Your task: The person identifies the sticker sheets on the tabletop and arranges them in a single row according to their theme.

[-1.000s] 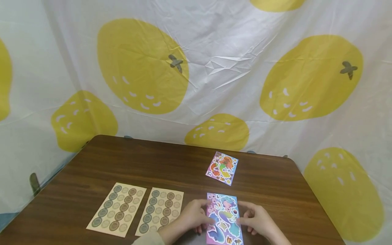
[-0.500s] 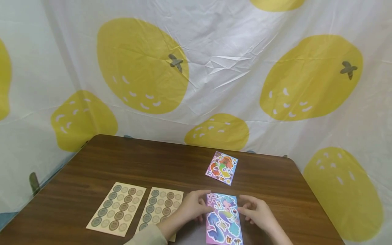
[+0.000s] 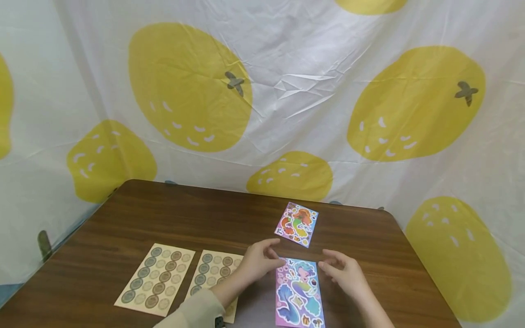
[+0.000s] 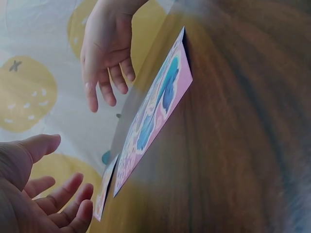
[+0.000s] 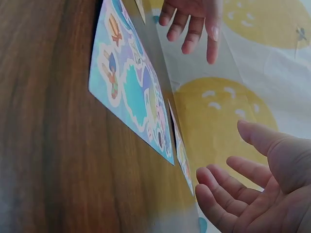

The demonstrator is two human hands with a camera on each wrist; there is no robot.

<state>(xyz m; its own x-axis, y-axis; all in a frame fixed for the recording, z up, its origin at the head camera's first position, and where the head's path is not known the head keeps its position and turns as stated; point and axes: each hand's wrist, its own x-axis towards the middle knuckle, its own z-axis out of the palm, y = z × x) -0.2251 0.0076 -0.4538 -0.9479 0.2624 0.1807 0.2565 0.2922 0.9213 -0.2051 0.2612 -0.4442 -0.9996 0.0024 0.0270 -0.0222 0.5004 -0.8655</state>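
A purple-and-blue mermaid sticker sheet lies flat on the table in front of me, seen in all three views. My left hand hovers by its upper left corner, fingers loosely bent and holding nothing. On the other side, my right hand is held just off the upper right edge, its fingers relaxed. Both wrist views show the hands above the table and apart from the sheet. Farther back lies a second mermaid sticker sheet, orange-haired and turned at a slant.
Two cream sheets of round stickers lie to the left: the outer cream sheet and the inner cream sheet, partly covered by my left forearm. Behind the brown table hangs a white curtain with yellow fruit prints.
Both hands have let go of the near mermaid sheet's sides and moved up and away toward its far corners. The sheet stays nearly in place.
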